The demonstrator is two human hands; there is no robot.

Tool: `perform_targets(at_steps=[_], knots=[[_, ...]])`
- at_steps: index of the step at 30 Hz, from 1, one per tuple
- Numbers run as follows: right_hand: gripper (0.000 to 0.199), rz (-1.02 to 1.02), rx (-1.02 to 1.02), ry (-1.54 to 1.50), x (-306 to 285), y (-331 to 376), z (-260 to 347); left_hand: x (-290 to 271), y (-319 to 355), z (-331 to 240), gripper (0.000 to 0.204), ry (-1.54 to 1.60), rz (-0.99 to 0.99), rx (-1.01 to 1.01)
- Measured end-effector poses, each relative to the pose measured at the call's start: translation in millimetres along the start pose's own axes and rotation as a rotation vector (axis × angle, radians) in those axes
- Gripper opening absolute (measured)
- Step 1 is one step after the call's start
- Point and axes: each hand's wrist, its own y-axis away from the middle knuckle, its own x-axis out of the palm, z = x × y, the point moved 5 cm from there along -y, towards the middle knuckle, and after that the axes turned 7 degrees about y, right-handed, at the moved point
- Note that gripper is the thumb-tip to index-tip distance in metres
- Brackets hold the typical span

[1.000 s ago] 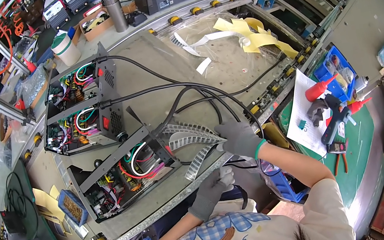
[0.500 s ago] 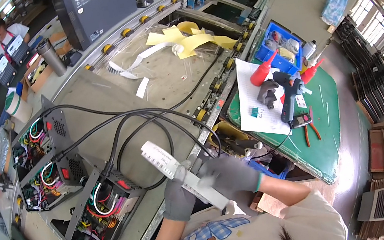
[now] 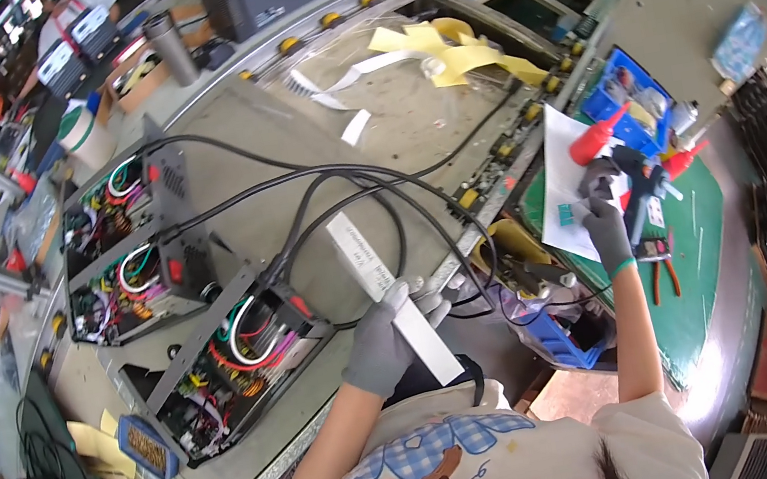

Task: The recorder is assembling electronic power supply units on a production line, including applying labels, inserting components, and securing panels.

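Observation:
My left hand [image 3: 383, 343], in a grey glove, is closed around a long white strip of printed labels [image 3: 433, 341] in front of my body. The strip slants, its printed far end over the bench. On the green table to the right, my gloved right hand [image 3: 608, 234] reaches out with fingers extended. Its fingertips are at a dark grey, roll-like thing [image 3: 601, 179]; whether they touch it I cannot make out. Close by are a teal binder clip [image 3: 565, 214] on white paper [image 3: 561, 159], and a dark glue gun [image 3: 637, 187].
Open metal cases with wiring [image 3: 231, 361] stand on the bench at left, black cables [image 3: 312, 175] looping across. Red squeeze bottles [image 3: 592, 141], a blue bin [image 3: 637, 131] and orange-handled pliers [image 3: 666, 278] are at right. Yellow paper strips [image 3: 450, 61] lie at the back.
My right hand has left the label strip and moved right to the green table. The strip stays in my left hand. The whole view has shifted, with the bench now further right.

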Motion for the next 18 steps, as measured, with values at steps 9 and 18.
perform_targets(at_steps=[9,18], knots=[[0.039,0.665,-0.349,-0.745,70,131,157,8,1,-14,0.028,-0.262,0.231,0.088],[0.027,0.602,-0.289,-0.669,96,133,168,13,16,-12,0.054,-0.222,0.321,-0.11]])
